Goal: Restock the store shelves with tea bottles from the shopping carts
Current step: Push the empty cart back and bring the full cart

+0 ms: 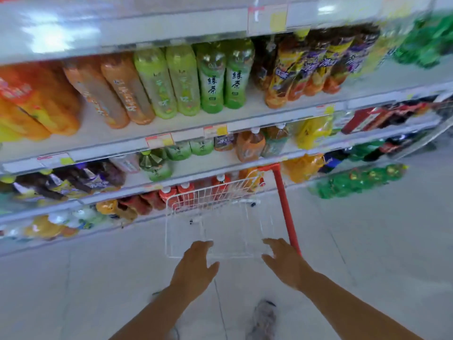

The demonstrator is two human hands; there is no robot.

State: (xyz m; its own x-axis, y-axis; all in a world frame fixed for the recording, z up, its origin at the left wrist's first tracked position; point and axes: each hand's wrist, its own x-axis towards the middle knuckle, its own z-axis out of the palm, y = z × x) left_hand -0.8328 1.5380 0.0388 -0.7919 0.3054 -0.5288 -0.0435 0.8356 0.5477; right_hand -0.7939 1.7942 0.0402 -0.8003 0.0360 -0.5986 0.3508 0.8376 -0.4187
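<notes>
A white wire shopping cart (171, 227) with a red handle bar (284, 207) stands on the floor against the shelves; I see no bottle inside it. My left hand (196, 263) reaches over the cart's near rim with straight fingers and holds nothing. My right hand (285, 260) hovers at the near right corner beside the red bar, fingers spread, also bare. Green tea bottles (221, 74) stand on the upper shelf (171, 133), flanked by orange bottles (122, 92) and dark tea bottles (306, 67).
Lower shelves hold mixed bottles: green ones (157, 165), orange ones (250, 143), red-capped ones (176, 192). Green bottles (355, 180) lie low at the right. Pale tiled floor (367, 253) spreads to the right. My shoe (263, 317) shows below the cart.
</notes>
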